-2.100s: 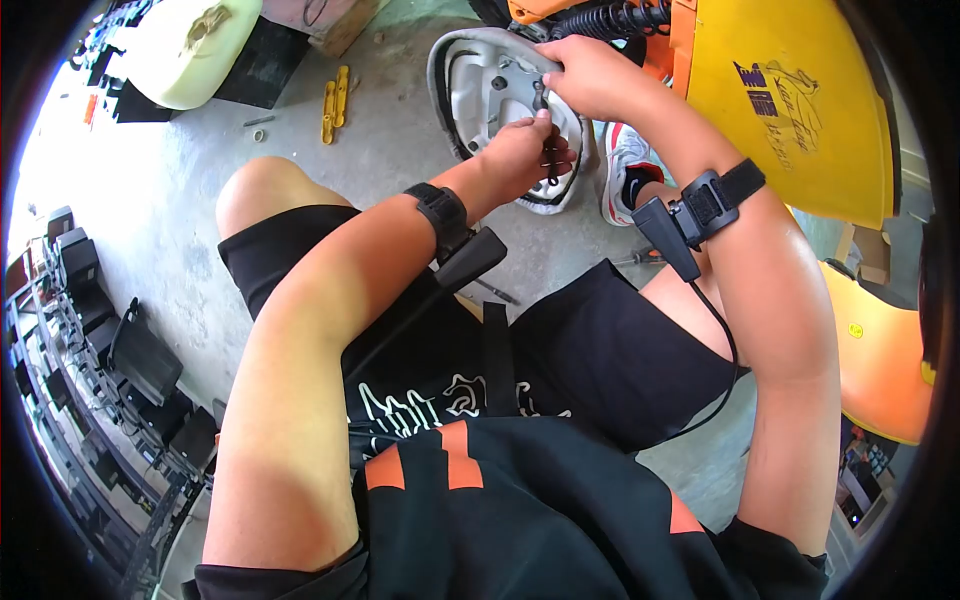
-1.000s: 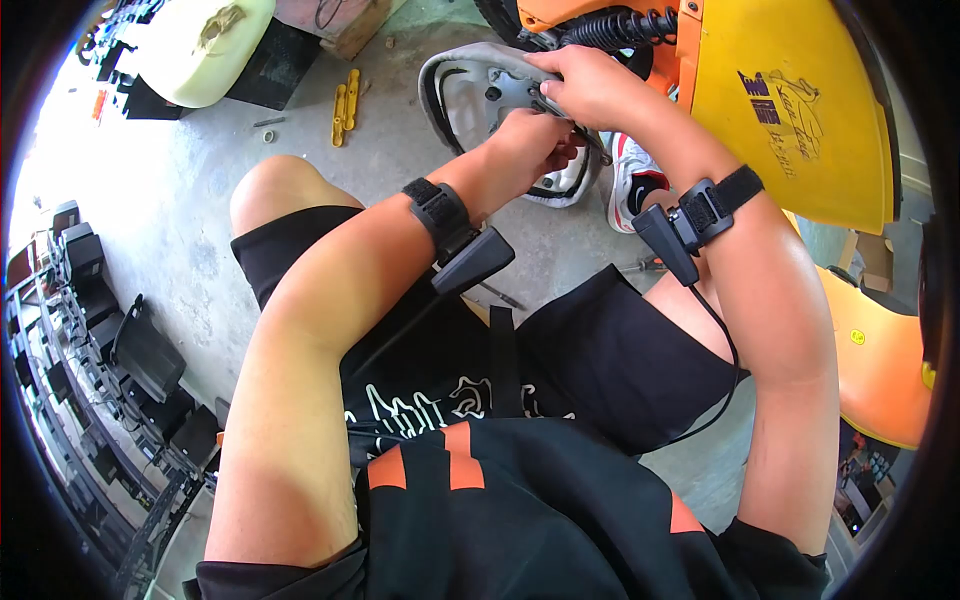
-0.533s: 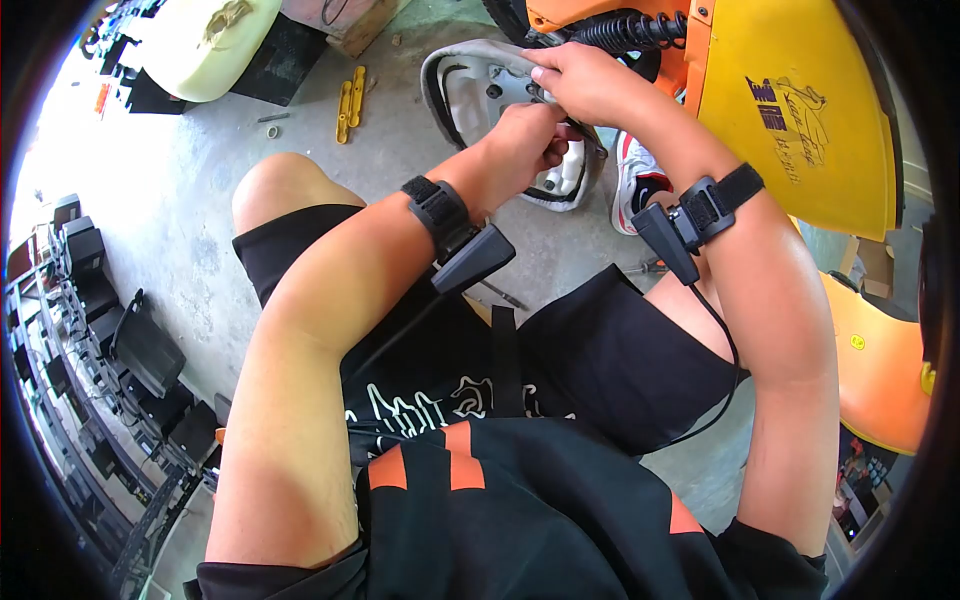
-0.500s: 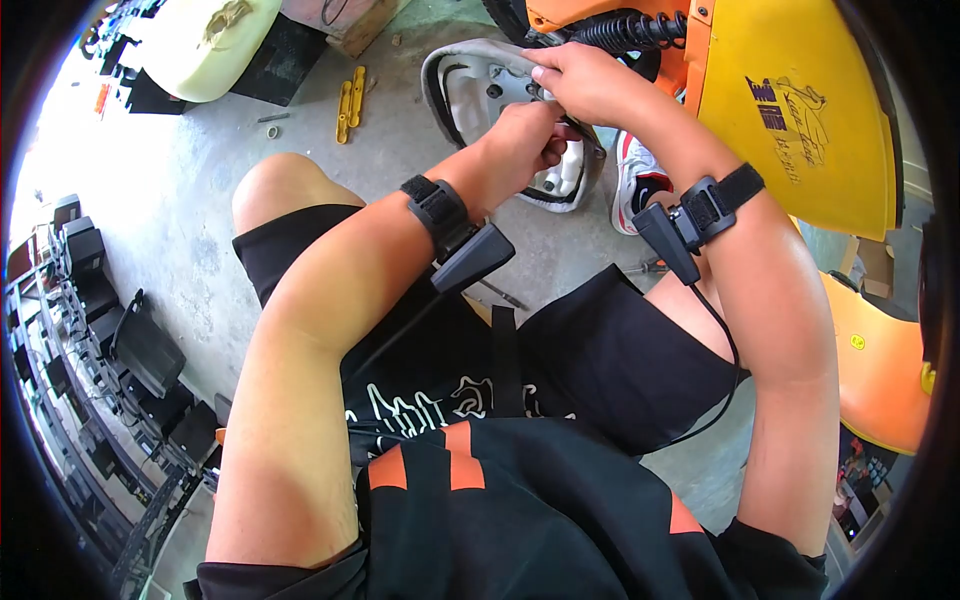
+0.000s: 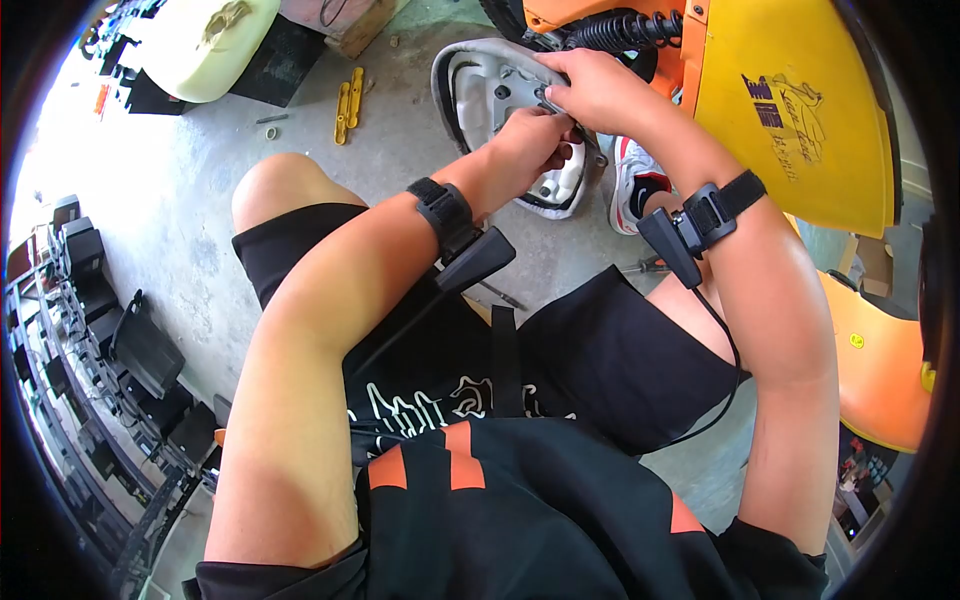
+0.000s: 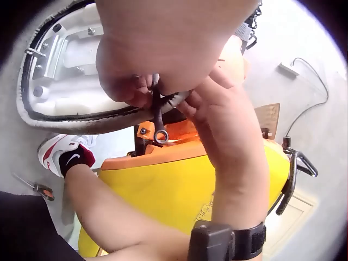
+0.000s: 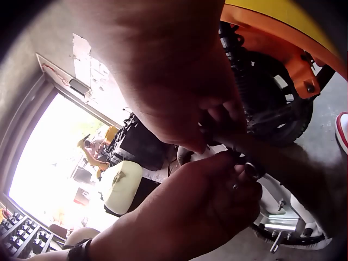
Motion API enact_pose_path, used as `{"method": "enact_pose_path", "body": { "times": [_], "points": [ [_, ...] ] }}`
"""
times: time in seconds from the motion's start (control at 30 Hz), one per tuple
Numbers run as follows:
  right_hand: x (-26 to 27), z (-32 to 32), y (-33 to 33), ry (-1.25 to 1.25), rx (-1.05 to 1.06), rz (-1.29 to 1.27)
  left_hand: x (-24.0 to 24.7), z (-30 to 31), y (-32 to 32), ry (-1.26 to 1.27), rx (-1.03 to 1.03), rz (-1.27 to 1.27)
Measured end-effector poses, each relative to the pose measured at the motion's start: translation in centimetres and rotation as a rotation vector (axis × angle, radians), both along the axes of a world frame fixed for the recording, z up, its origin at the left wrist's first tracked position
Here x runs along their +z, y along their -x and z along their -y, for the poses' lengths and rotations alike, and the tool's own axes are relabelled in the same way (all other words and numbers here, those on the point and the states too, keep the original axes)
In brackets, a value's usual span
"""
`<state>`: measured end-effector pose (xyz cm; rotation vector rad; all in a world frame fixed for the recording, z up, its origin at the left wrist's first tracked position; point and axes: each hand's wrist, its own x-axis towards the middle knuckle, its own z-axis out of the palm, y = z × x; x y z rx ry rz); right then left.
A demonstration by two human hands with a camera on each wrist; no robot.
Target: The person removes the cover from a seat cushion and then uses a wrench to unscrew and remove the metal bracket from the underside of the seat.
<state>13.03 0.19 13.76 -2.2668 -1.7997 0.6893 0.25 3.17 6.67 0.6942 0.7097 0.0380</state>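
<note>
while the right hand [image 5: 600, 92] grips the far right rim of the seat [image 5: 478, 98], whose underside shows, the left hand [image 5: 528, 150] has its fingers curled round a wrench [image 6: 158, 118] at the seat's right side. two yellow bars [image 5: 342, 115] lie left, a shoe [image 5: 624, 187] right.

Dark ring-ended wrench [image 6: 158, 117], gripped; grey-rimmed shell [image 5: 474, 92], inside showing.

1. In the head view's upper centre, a seat [image 5: 480, 95] is sitting left of a shoe [image 5: 628, 172].
2. Left of it, two bars [image 5: 355, 100] are lying on the floor [image 5: 390, 160].
3. Below the shoe, a screwdriver [image 5: 653, 265] is lying.
</note>
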Motion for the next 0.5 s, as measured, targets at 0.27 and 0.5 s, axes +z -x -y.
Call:
{"method": "enact_pose_path", "body": {
  "times": [0.27, 0.5],
  "points": [
    [0.4, 0.1, 0.2, 0.067, -0.087, -0.085, -1.0, -0.5, -0.3, 0.086, 0.088, 0.041],
    [0.6, 0.1, 0.3, 0.020, -0.004, -0.067, -1.3, 1.3, -0.4, -0.301, 0.175, -0.169]
  ]
}}
